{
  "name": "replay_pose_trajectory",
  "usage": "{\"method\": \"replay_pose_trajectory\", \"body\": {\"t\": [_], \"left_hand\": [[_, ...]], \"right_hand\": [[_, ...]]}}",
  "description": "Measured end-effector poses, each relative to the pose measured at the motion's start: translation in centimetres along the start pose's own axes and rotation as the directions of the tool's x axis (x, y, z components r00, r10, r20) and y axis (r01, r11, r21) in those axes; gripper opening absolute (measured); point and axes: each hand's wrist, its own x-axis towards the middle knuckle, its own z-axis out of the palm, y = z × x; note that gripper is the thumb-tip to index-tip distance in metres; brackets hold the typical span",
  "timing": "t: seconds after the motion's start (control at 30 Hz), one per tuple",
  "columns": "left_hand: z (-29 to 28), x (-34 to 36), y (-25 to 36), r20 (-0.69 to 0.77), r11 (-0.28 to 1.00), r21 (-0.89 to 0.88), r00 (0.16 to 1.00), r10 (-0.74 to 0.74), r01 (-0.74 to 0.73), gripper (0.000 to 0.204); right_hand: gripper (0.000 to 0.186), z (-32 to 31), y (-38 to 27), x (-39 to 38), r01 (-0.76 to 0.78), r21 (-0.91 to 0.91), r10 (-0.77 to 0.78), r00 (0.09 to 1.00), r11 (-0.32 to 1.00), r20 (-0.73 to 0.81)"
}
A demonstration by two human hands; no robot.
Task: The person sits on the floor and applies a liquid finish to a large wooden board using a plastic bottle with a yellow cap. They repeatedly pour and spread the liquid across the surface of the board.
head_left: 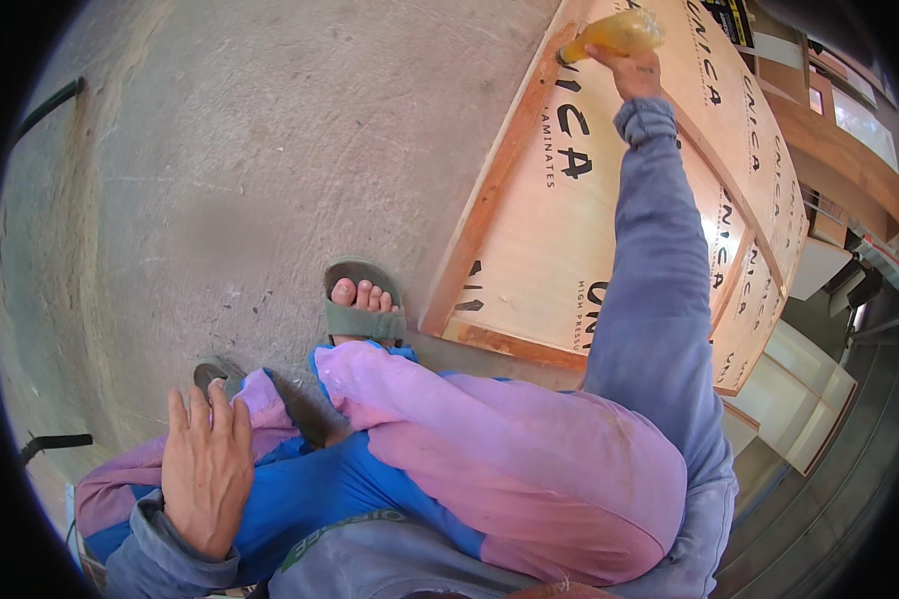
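My right hand (629, 72), at the end of my outstretched arm, grips a soft plastic bottle (621, 32) of yellow substance. The bottle is tilted, its nozzle at the top of a wooden edge strip (509, 170) on a large pale panel (529, 240) printed with dark lettering. Whether the nozzle touches the wood I cannot tell. My left hand (208, 469) is at the lower left over my pink-and-blue trousers (529, 469), fingers stretched out, holding nothing.
My sandalled feet (360, 299) are on the concrete floor (190, 160) beside the panel. Dark bent bars (52, 108) show at the left rim. Boards and brown wooden pieces (829, 150) lie at the right, with a pale panel (799, 389) below them and grey steps or slats (859, 439) further down.
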Motion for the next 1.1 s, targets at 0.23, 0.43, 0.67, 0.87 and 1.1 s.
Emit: {"method": "replay_pose_trajectory", "body": {"t": [0.23,0.43,0.67,0.87,1.1], "left_hand": [[0.0,0.3,0.1,-0.001,0.998,0.049,0.999,0.034,-0.034,0.043],[0.0,0.4,0.0,-0.088,0.997,0.061,0.995,0.041,-0.036,0.041],[0.1,0.0,0.0,-0.055,0.996,0.077,0.998,0.04,-0.036,0.04],[0.2,0.2,0.2,-0.126,0.994,0.102,0.991,0.055,-0.043,0.038],[0.4,-0.6,0.5,-0.148,0.996,0.085,0.989,0.002,0.01,0.037]], "right_hand": [[0.045,-0.3,0.2,-2.1,0.02,0.21,-0.005,0.998,0.978,-0.068],[0.042,-1.0,-2.2,-4.1,-0.055,0.137,0.049,0.998,0.989,0.048],[0.042,0.3,-2.7,-5.8,-0.027,0.281,0.002,0.996,0.959,0.09],[0.035,0.0,-4.1,-5.2,0.112,0.004,-0.112,0.993,0.994,-0.023],[0.023,2.6,-7.6,-20.0,0.01,0.356,-0.103,0.964,0.934,0.243]]}}
